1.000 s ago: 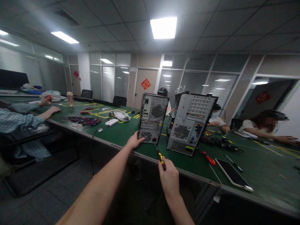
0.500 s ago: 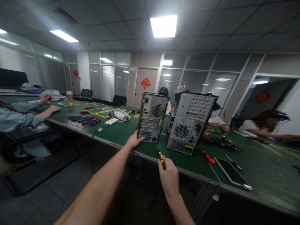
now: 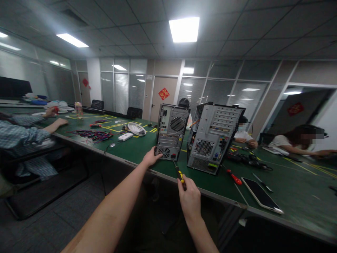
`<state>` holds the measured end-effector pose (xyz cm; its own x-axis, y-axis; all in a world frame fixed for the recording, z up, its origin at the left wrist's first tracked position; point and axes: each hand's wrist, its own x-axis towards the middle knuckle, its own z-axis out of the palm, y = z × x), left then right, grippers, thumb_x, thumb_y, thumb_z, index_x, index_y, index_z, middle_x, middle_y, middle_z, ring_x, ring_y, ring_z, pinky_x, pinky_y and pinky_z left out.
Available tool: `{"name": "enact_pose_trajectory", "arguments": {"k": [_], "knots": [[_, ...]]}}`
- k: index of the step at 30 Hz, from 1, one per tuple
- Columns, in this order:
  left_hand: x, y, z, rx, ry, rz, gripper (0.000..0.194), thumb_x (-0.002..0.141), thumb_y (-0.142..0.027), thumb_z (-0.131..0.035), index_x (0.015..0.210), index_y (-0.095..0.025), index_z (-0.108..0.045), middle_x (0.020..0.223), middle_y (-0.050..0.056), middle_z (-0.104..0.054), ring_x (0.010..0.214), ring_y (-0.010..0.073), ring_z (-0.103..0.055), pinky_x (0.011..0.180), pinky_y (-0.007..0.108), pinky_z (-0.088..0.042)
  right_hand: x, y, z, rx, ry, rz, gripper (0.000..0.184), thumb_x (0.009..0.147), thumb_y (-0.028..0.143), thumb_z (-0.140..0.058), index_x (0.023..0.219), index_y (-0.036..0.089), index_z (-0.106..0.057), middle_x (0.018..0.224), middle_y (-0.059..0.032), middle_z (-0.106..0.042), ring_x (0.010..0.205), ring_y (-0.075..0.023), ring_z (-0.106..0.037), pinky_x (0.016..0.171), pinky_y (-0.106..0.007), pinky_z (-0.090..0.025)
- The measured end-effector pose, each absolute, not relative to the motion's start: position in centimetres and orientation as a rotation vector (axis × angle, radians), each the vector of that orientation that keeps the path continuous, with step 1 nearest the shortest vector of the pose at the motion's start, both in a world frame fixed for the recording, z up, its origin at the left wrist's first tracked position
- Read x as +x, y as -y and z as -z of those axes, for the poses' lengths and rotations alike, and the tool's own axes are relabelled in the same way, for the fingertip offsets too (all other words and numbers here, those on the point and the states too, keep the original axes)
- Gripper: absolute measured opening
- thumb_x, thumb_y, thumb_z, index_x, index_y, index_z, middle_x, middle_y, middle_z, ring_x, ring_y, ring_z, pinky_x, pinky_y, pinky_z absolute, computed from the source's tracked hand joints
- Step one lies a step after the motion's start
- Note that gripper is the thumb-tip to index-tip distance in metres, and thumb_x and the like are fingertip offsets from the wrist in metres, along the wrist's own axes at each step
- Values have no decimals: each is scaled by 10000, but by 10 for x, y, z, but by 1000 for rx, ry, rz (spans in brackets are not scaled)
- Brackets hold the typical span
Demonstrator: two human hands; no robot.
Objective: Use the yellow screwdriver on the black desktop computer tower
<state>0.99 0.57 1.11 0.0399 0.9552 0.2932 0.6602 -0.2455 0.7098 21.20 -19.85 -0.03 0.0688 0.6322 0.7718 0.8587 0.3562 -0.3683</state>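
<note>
A small computer tower (image 3: 172, 131) stands upright on the green table, its back panel facing me. My left hand (image 3: 151, 158) grips its lower left edge, the thumb lying on the panel beside the round fan grille; the other fingers are partly hidden. In my right hand (image 3: 190, 196) is a black-and-yellow screwdriver (image 3: 179, 174), the fingers closed round its handle. The shaft slants up to the bottom edge of the tower, below the red switch; I cannot tell exactly what the tip touches. Close on the right stands a larger computer tower (image 3: 204, 147), back side towards me.
To the right lie a red screwdriver (image 3: 235, 177), a phone (image 3: 261, 195), another thin tool (image 3: 263, 182) and black cables (image 3: 246, 159). On the left are bundled wires (image 3: 92, 135), a white power strip (image 3: 125, 137) and a white round grille (image 3: 137, 129). Other people sit around the table (image 3: 137, 153).
My hands, the screwdriver and both towers keep their places. At the far right, a person's head and arm have shifted slightly.
</note>
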Motion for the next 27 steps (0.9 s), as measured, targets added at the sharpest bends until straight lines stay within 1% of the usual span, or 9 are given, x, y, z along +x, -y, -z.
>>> {"name": "enact_pose_trajectory", "arguments": {"k": [6,14,21,27], "knots": [[9,-8,-9,1945,-1617,-1064,836,815,-594,-630,1474,-170,-338,1369,164,-586,1231,296,-579,1006,347,-432,211,200,-1,-1353,1632,293,484,1012,486,-372,1141,121,-663,996,-143,-687,867,-237,-670,781,-366,-548],[10,-7,-10,1940,-1604,-1073,837,811,-592,-639,1469,-168,-343,1360,166,-593,1219,296,-589,988,349,-442,210,201,-1,-1351,1641,271,467,1019,465,-359,1130,123,-658,995,-141,-677,880,-237,-663,793,-365,-542],[11,-5,-13,1927,-1606,-1067,822,814,-568,-650,1465,-165,-350,1357,169,-596,1214,298,-592,982,343,-442,209,201,0,-1358,1661,302,442,1017,445,-376,1118,127,-667,967,-134,-685,850,-226,-665,772,-352,-542],[11,-2,-15,1922,-1616,-1062,816,817,-560,-652,1468,-172,-349,1379,160,-580,1242,283,-573,1002,324,-426,211,197,4,-1356,1634,339,434,1015,440,-389,1109,119,-667,938,-125,-688,820,-218,-669,743,-335,-537]]}}
